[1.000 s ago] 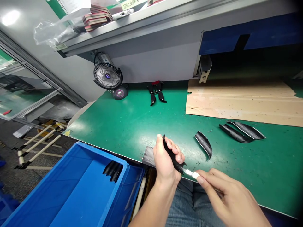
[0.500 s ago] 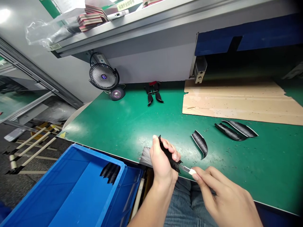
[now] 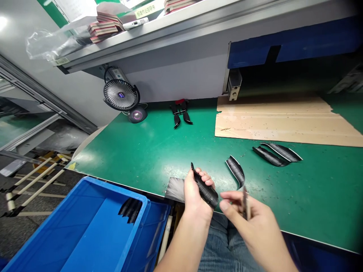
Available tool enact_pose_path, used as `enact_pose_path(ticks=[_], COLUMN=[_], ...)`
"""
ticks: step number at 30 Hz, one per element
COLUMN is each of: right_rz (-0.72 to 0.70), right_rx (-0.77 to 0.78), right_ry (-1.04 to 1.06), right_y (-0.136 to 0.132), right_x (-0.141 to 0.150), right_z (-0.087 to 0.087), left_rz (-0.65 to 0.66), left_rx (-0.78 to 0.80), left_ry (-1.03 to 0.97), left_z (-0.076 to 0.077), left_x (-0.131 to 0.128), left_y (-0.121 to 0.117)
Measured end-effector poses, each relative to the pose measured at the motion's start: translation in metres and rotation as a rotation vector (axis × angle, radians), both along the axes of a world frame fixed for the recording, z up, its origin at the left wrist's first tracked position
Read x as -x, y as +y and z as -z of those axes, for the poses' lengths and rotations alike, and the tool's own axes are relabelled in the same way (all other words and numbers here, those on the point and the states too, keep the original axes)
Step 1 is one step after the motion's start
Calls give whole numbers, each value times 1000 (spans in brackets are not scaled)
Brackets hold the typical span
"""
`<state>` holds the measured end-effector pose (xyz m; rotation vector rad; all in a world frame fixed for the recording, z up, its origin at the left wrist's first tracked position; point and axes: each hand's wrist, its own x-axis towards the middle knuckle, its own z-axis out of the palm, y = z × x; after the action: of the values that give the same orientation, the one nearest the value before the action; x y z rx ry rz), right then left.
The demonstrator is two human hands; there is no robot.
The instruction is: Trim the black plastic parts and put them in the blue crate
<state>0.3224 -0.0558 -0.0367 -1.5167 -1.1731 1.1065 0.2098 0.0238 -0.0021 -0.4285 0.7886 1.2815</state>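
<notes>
My left hand [image 3: 195, 194] grips a curved black plastic part [image 3: 204, 188] at the near edge of the green bench [image 3: 147, 147], fingers wrapped round it. My right hand [image 3: 249, 217] is closed on a thin blade-like tool [image 3: 245, 202] that stands upright just right of the part, its tip off the plastic. A similar black part [image 3: 236, 170] lies on the bench a little beyond my hands. Two more black parts [image 3: 276, 153] lie side by side further right.
A blue crate [image 3: 85, 230] with several black parts [image 3: 131, 207] sits low at the left. A small fan [image 3: 120, 95] and a red-and-black piece [image 3: 180, 111] stand at the back. Cardboard [image 3: 283, 119] covers the far right; a shelf [image 3: 159, 28] overhangs.
My right hand drew the tool away from the part's end and turned it upright. My left hand rotated the part so its ribbed face shows. The view shifted slightly right.
</notes>
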Motion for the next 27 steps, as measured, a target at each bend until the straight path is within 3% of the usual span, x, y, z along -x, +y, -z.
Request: enact_pose_path(ticks=[3,7,9,16,21,27], right_rz=[-3,169,177,-18,-229,-277], right_rx=[39,46,11,-283,-461,-587], right_ry=[134,198,196,6,-209,-380], right_y=[6,0,-5,-4,-5,-13], right_x=[10,6,2,4,-12,-30], right_z=[-2,9,13,3,10,15], left_rz=[-5,16,21,63,97,114], left_rx=[11,47,58,47,34,33], left_ry=[-15,-93,-134,-253,-266,-219], left_z=[-1,0,2,4,0,-2], left_x=[-3,0,2,0,2,5], left_y=[0,0,0,0,0,0])
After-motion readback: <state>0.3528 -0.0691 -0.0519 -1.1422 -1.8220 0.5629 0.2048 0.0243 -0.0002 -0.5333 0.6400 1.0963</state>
